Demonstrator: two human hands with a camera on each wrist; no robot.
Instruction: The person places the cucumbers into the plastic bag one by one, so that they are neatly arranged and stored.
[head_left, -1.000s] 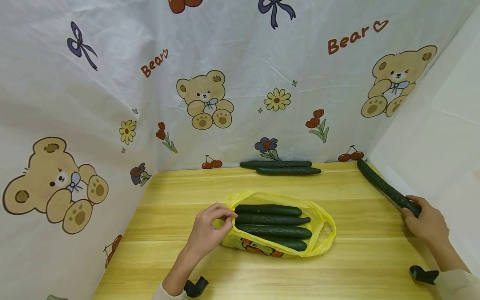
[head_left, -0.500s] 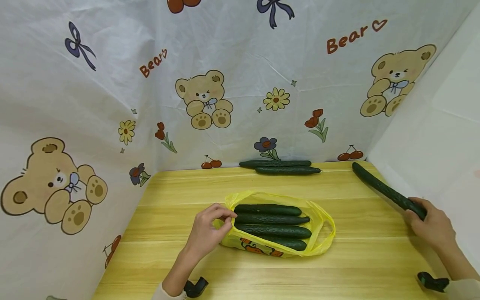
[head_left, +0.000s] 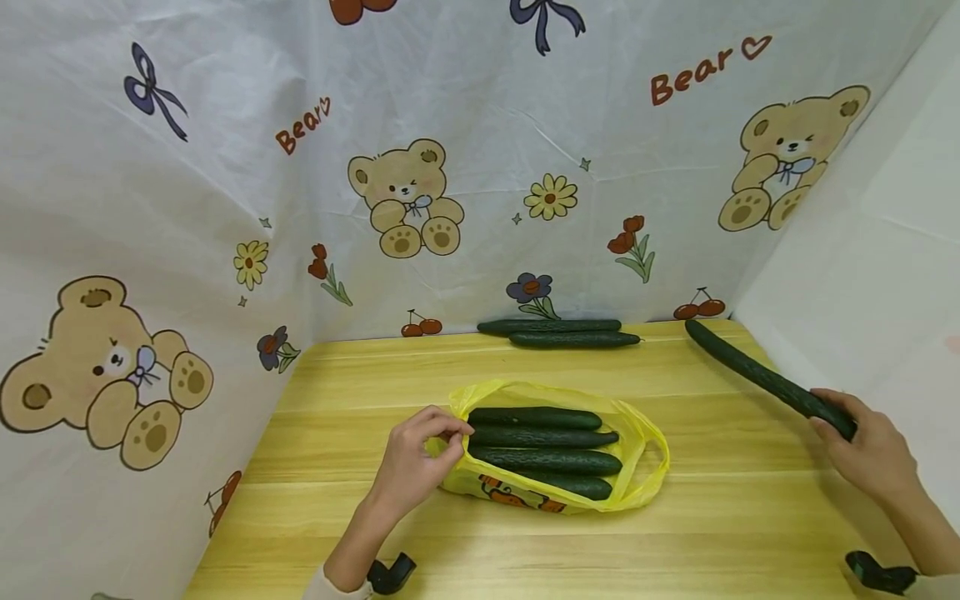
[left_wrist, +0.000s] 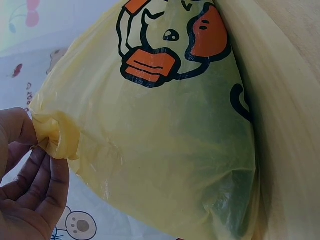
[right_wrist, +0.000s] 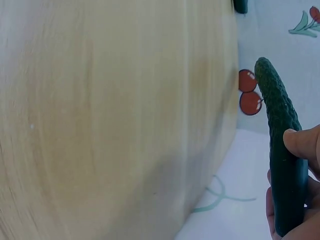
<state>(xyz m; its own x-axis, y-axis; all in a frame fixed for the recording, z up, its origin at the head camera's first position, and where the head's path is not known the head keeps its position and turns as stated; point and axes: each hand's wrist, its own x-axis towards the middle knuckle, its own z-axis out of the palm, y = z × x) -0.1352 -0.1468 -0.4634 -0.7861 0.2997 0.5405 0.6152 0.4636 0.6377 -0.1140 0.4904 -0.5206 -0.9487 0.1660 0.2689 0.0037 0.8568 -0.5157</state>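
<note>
A yellow plastic bag lies with its mouth spread on the wooden table, several cucumbers side by side inside it. My left hand pinches the bag's left edge between thumb and fingers; the left wrist view shows the gathered plastic at the fingertips. Off to the right, my right hand grips one cucumber near its close end, thumb on one side and fingers beneath. That cucumber's far end points toward the back wall, and in the right wrist view it appears raised off the table.
Two more cucumbers lie along the table's back edge. A bear-printed sheet hangs behind and to the left, and a plain white wall stands at the right. Wood-grain tabletop shows around the bag.
My right hand has shifted slightly right and toward me, and the held cucumber's far end has swung left, away from the right wall. My left hand keeps its pinch on the bag.
</note>
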